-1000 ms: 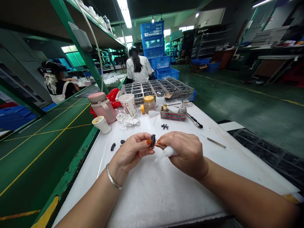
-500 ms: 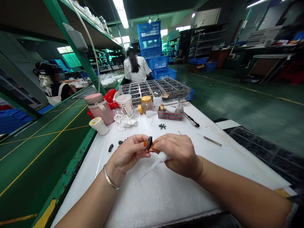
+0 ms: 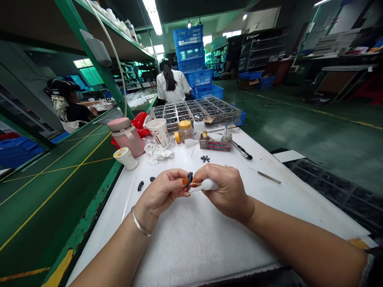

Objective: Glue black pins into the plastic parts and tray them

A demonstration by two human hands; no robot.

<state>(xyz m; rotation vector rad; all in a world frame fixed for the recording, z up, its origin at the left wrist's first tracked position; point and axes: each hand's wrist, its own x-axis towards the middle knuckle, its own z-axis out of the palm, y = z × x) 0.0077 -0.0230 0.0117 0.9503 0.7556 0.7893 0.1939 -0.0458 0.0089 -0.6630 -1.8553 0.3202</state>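
Note:
A small black curved part point(image 3: 190, 180) is pinched between the thumb and fingers of my left hand point(image 3: 164, 187), which wears a silver bangle. My right hand point(image 3: 229, 191) is closed around a small white squeeze bottle point(image 3: 210, 184) with a thin nozzle. That nozzle points left, at the lower edge of the black part; whether its tip touches cannot be made out. Left of my left hand lie more black curved parts point(image 3: 140, 185), one partly hidden by it. A cluster of tiny black pieces point(image 3: 205, 158) lies beyond my hands on the white tabletop point(image 3: 185, 247).
Along the back stand a pink thermos point(image 3: 127, 137), a paper cup point(image 3: 158, 131), a yellow-lidded jar point(image 3: 186, 130) and a small patterned box point(image 3: 215, 143). A box cutter point(image 3: 243, 150) and a needle tool point(image 3: 268, 177) lie right. Two people point(image 3: 172, 83) sit beyond.
My right hand has turned the bottle, so its nozzle swings from pointing down-left to pointing left at the black part. My left hand stays nearly in place with the part.

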